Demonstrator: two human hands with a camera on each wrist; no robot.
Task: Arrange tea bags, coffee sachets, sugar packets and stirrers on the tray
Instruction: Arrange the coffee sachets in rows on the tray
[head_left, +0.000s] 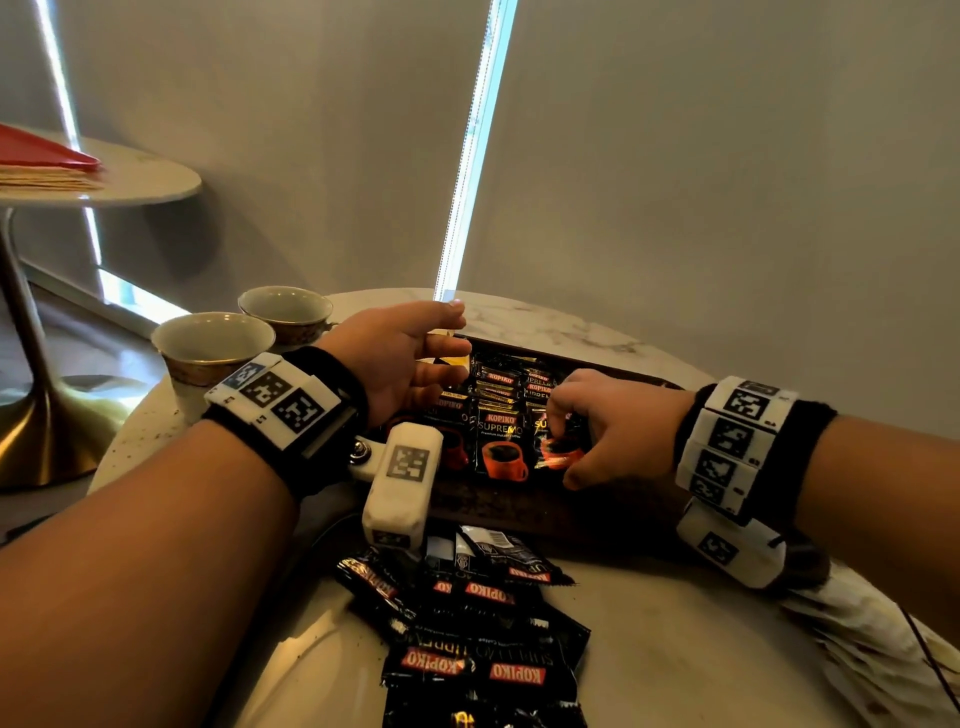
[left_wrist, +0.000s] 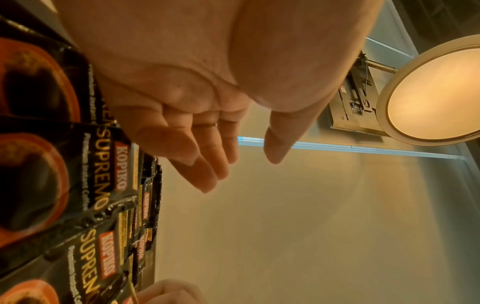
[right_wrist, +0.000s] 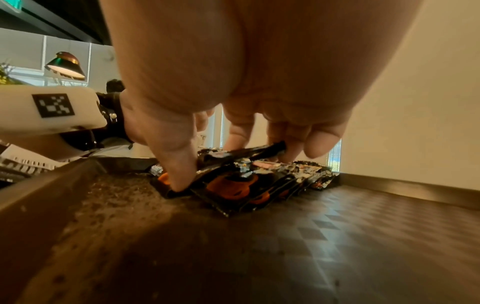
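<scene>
The left hand (left_wrist: 197, 107) hovered with fingers straight beside the overlapping coffee sachets (left_wrist: 103, 185); a round lamp (left_wrist: 436, 90) glowed beyond the hand; another hand's fingertips (left_wrist: 168, 292) touched the sachets.

- The worktop (head_left: 649, 649) is a round, pale, marbled slab.
- A dark tray (head_left: 519, 506) sits on it at the middle, towards the far side.
- A loose heap of black coffee sachets (head_left: 483, 639) lies on it at the near edge, just in front of the tray.
- Two cups (head_left: 213, 345) stand at the far left.
- A fan of pale packets (head_left: 878, 654) lies at the near right.
</scene>
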